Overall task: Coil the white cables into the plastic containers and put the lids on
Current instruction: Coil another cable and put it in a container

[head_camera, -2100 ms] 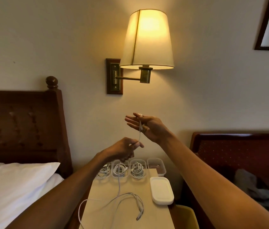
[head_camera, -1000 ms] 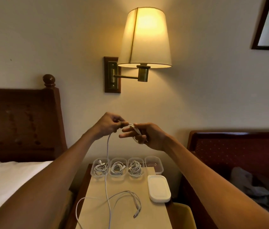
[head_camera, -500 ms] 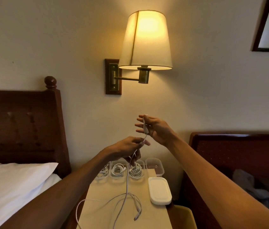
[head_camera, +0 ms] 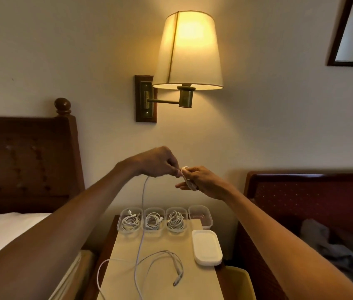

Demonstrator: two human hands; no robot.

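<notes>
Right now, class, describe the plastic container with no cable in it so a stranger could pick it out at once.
Below the lit wall lamp stands a pale bedside table with four clear containers along its far edge. The empty container is at the right end, behind the white lid. Its three neighbours each hold a coiled white cable; it holds none.

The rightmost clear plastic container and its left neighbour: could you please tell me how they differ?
The rightmost clear plastic container holds no cable; its left neighbour holds a coiled white cable. The rightmost container's reddish-brown floor shows, whereas the neighbour's floor is mostly hidden by the coil. Both are clear, lidless and stand in one row.
</notes>
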